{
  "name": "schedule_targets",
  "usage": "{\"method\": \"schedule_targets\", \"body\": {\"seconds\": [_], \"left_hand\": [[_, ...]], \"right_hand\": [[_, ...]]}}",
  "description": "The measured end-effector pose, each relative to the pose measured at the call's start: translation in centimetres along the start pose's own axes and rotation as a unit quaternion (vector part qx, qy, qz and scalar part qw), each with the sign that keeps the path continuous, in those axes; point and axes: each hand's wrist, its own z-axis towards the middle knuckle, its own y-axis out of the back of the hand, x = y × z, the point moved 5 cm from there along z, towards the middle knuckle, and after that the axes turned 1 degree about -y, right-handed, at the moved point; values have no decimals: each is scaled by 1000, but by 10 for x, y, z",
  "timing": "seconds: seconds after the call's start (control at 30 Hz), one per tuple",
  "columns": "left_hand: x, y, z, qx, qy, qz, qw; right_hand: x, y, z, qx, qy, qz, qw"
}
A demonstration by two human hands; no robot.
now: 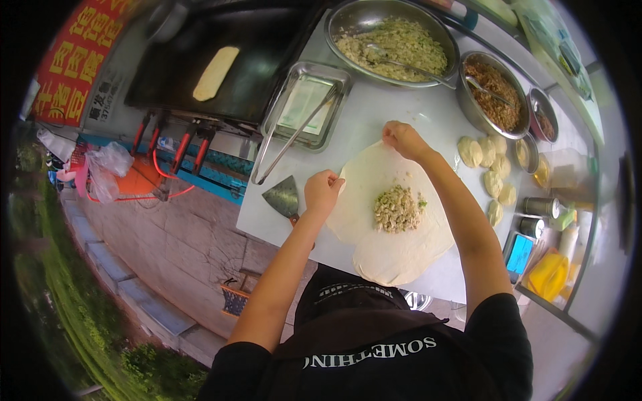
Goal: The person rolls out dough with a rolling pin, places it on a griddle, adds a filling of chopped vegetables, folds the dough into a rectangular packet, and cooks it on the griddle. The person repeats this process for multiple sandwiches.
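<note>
A thin, wide sheet of dough [396, 258] lies on the pale worktop, its near part reaching the front edge. Chopped filling [398, 209] with green bits is heaped around its middle. My left hand [322, 192] pinches the sheet's left edge between thumb and fingers. At the far edge, my right hand [404, 140] has its fingers closed on the dough. Just left of my left hand rests a triangular scraper [282, 198], its wooden handle partly hidden behind my forearm.
Metal tongs [301, 135] lean across a steel tray [325, 145]. One long flatbread [215, 73] lies on the black griddle [266, 55]. Bowls of green filling [411, 45] and brown filling [494, 95] hold spoons. Several dough balls [493, 184] sit at right, near a phone [519, 254].
</note>
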Motion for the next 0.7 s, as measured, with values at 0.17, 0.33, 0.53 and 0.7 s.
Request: {"method": "schedule_targets", "body": {"seconds": [0.17,0.33,0.53,0.7], "left_hand": [[-17,12,-15,-42,-81,-64,994],[-41,26,-43,-53,-156,-46,985],[-71,18,-88,-13,-217,-23,976],[-79,-7,-121,25,-251,13,968]], "right_hand": [[14,14,-17,13,-42,96,994],[19,38,-62,-16,-9,180,983],[13,55,-135,-60,-66,220,971],[-4,46,-191,-93,-106,210,968]]}}
